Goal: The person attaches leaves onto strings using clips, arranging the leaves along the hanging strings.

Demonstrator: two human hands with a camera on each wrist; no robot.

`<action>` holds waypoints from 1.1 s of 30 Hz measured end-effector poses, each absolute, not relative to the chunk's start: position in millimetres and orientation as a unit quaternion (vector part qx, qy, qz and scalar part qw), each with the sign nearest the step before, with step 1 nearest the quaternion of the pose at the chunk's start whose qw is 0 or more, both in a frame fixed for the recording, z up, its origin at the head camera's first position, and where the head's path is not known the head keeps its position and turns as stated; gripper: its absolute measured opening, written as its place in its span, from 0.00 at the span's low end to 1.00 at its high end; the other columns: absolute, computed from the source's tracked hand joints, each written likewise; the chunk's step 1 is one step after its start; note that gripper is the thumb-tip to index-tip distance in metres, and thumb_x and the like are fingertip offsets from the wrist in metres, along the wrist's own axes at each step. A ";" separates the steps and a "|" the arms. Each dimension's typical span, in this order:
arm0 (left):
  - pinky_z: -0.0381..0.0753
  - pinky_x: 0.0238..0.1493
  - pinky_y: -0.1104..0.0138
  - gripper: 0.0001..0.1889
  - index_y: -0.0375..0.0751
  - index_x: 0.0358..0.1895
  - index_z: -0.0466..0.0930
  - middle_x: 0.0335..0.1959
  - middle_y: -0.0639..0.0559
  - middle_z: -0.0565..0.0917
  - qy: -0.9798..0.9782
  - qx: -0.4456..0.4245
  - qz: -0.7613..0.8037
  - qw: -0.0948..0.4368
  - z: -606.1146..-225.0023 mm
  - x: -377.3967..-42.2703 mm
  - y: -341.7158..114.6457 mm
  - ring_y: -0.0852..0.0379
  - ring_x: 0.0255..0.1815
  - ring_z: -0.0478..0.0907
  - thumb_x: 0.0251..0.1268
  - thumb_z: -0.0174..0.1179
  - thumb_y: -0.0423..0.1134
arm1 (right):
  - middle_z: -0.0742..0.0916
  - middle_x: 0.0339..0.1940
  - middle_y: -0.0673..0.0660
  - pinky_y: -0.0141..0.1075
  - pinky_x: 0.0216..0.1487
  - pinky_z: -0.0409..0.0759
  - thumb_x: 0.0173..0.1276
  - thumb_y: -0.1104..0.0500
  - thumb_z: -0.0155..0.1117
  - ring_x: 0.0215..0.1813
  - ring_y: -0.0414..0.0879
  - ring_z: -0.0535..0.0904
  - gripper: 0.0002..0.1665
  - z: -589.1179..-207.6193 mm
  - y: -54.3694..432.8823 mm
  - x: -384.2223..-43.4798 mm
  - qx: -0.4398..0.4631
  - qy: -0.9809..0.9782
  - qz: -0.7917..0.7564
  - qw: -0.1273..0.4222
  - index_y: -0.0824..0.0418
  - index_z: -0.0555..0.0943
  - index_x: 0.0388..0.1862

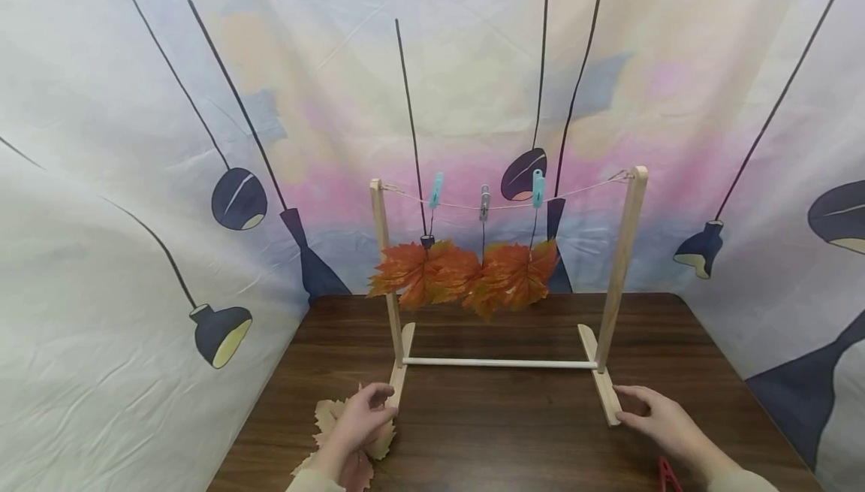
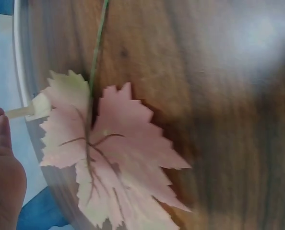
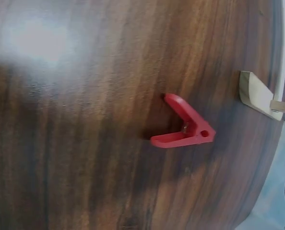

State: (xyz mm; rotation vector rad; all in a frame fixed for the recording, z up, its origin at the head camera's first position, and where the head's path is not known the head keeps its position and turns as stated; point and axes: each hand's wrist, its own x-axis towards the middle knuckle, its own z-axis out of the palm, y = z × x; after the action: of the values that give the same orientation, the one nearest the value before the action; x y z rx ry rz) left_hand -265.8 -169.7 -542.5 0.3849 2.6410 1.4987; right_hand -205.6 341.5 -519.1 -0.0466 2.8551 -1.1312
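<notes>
A wooden stand (image 1: 623, 274) has a string between its two posts. Two blue clothespins (image 1: 537, 188) and a grey clothespin (image 1: 484, 203) sit on the string, above hanging orange leaves (image 1: 516, 274). My left hand (image 1: 361, 421) is beside the stand's left foot, over pale pink leaves (image 2: 128, 139); its fingers look loosely bent. At the right foot (image 1: 604, 394), my right hand (image 1: 658, 418) has thumb and fingers apart, fingertips close to the wood. Whether either hand touches the stand is hard to tell. A red clothespin (image 3: 193, 129) lies below my right hand.
The stand is on a dark brown wooden table (image 1: 500, 432). A white crossbar (image 1: 500, 363) joins its posts low down. Behind the table and along both sides hangs a cloth backdrop (image 1: 324, 139) printed with lamps.
</notes>
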 end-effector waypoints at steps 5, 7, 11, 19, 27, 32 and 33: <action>0.77 0.49 0.57 0.19 0.25 0.50 0.74 0.48 0.35 0.77 0.854 0.137 0.499 0.051 -551.8 -260.3 -174.6 0.35 0.53 0.74 0.58 0.64 0.32 | 0.76 0.58 0.69 0.52 0.44 0.76 0.61 0.47 0.65 0.56 0.65 0.72 0.32 -522.9 345.9 -201.4 -0.009 0.923 -0.380 0.057 0.63 0.75 0.59; 0.78 0.47 0.60 0.18 0.25 0.49 0.74 0.46 0.36 0.78 0.855 0.140 0.497 0.049 -555.4 -258.5 -177.0 0.37 0.50 0.75 0.58 0.63 0.31 | 0.77 0.57 0.69 0.55 0.46 0.75 0.61 0.46 0.65 0.57 0.67 0.71 0.32 -525.2 348.1 -199.8 -0.012 0.927 -0.371 0.060 0.64 0.75 0.58; 0.78 0.42 0.65 0.15 0.26 0.46 0.75 0.42 0.41 0.79 0.863 0.150 0.482 0.036 -562.1 -254.0 -182.2 0.44 0.44 0.78 0.57 0.64 0.30 | 0.78 0.56 0.69 0.59 0.48 0.72 0.59 0.46 0.67 0.57 0.68 0.71 0.32 -532.5 355.7 -196.4 -0.013 0.932 -0.354 0.076 0.64 0.76 0.57; 0.77 0.38 0.65 0.14 0.31 0.45 0.77 0.39 0.48 0.81 0.883 0.164 0.435 0.069 -570.3 -242.5 -191.8 0.51 0.39 0.78 0.55 0.65 0.33 | 0.79 0.54 0.69 0.61 0.46 0.72 0.60 0.48 0.66 0.56 0.71 0.70 0.31 -544.6 371.4 -191.1 -0.039 0.922 -0.366 0.121 0.67 0.76 0.56; 0.76 0.39 0.61 0.15 0.36 0.46 0.78 0.42 0.48 0.80 0.891 0.187 0.397 0.118 -571.4 -237.6 -194.5 0.51 0.43 0.76 0.54 0.65 0.33 | 0.81 0.50 0.65 0.55 0.45 0.75 0.63 0.50 0.64 0.52 0.63 0.75 0.26 -554.5 388.7 -188.9 -0.096 0.914 -0.367 0.142 0.66 0.77 0.53; 0.75 0.37 0.64 0.12 0.37 0.42 0.77 0.39 0.51 0.79 0.889 0.196 0.392 0.132 -573.1 -235.4 -197.0 0.57 0.40 0.74 0.53 0.65 0.32 | 0.81 0.47 0.60 0.35 0.41 0.76 0.64 0.51 0.63 0.46 0.32 0.74 0.23 -559.4 404.2 -186.7 -0.149 0.911 -0.355 0.145 0.66 0.78 0.52; 0.74 0.36 0.64 0.12 0.37 0.41 0.77 0.38 0.51 0.79 0.888 0.199 0.393 0.135 -573.3 -235.1 -197.6 0.57 0.39 0.74 0.52 0.65 0.31 | 0.81 0.47 0.60 0.33 0.40 0.75 0.64 0.52 0.63 0.45 0.29 0.73 0.23 -560.4 407.2 -186.4 -0.156 0.907 -0.361 0.149 0.66 0.78 0.51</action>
State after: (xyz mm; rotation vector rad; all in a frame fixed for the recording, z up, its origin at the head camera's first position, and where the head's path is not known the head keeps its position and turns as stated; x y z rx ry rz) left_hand -235.1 -197.6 -573.3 0.5757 2.5717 1.1387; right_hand -186.4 407.2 -560.4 -0.4486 2.6069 -1.0388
